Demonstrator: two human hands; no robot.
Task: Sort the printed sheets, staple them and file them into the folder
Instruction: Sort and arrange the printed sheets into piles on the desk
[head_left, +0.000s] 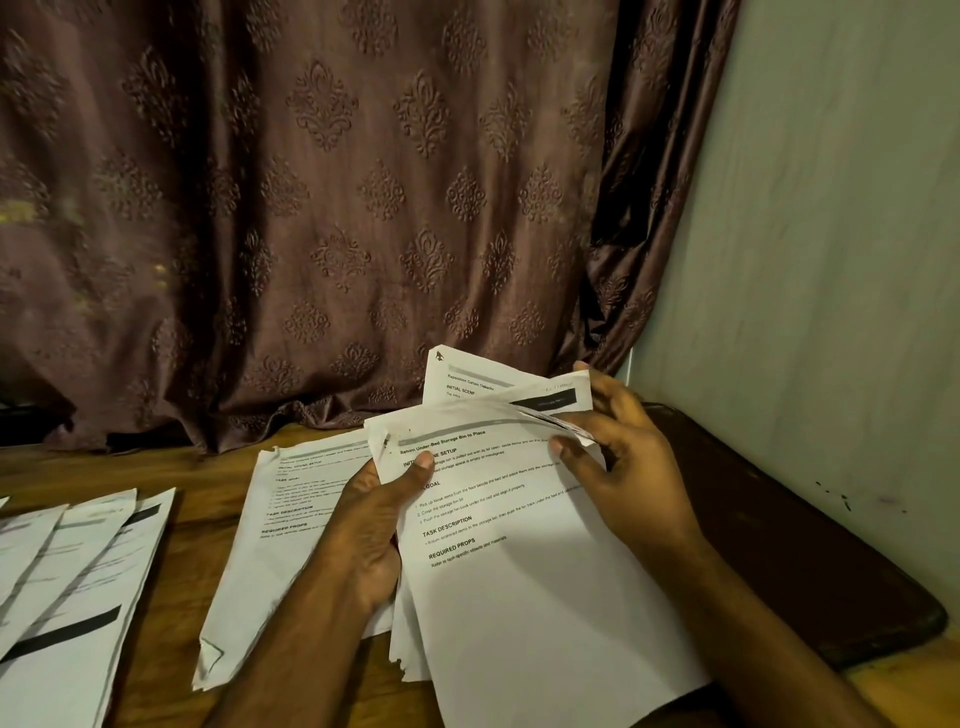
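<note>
The person is holding a small stack of printed sheets (519, 561) just above the wooden surface (171, 597). The sheets are white with black words on them. The top one is showing bold lines like "TASK DESCRIPTION" and "REQUIRED PROPS". The paper is looking a bit bent and worn, and one bottom corner is torn.

The left hand (374, 525) is gripping the left edge of the stack, with the thumb pressing on the top page. The right hand (618, 457) is pinching the top right corners of the sheets and is lifting some of them up, so the pages are fanning apart there. A sheet at the back is sticking up higher than the others.

Another printed sheet (270, 545) is lying flat on the surface, partly under the left hand. More sheets (67, 571) are lying spread out at the left edge. A dark brown folder (810, 561) is lying to the right, beside the wall (831, 260). A brown patterned curtain (311, 208) is hanging behind.
</note>
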